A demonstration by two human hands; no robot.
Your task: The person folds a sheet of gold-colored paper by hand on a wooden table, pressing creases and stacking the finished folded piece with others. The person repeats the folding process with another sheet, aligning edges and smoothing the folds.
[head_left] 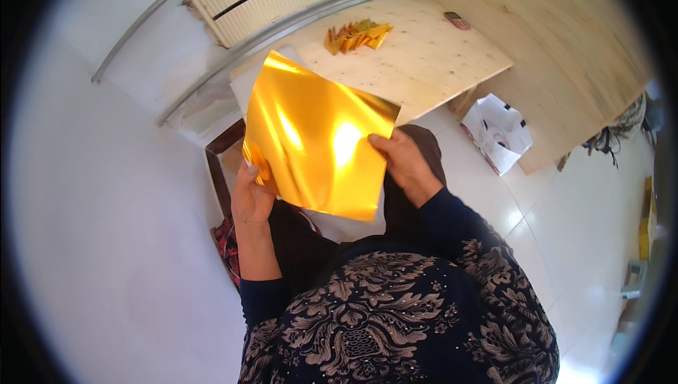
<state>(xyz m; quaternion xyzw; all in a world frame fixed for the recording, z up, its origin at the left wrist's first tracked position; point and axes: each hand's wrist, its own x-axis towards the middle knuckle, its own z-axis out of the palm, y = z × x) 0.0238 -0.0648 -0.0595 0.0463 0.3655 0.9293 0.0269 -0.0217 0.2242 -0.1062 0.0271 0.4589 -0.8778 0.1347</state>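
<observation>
A shiny gold foil sheet (pixel 304 165) is held up over my lap, slightly bowed and catching bright reflections. My left hand (pixel 252 197) grips its left edge near the lower corner, with some fingers hidden by the sheet. On the right edge my right hand (pixel 404 158) pinches the sheet, thumb on top and the other fingers mostly behind it. Beyond the sheet, on the wooden table, lies a row of small folded gold pieces (pixel 357 36) with reddish parts, overlapping one another.
The pale wooden table (pixel 438 66) stands ahead, with a tall wooden panel (pixel 551 45) at its right. A small mobile phone (pixel 457 20) lies at the table's far right. On the tiled floor is an open white box (pixel 496 132). A white wall (pixel 106 207) rises close on my left.
</observation>
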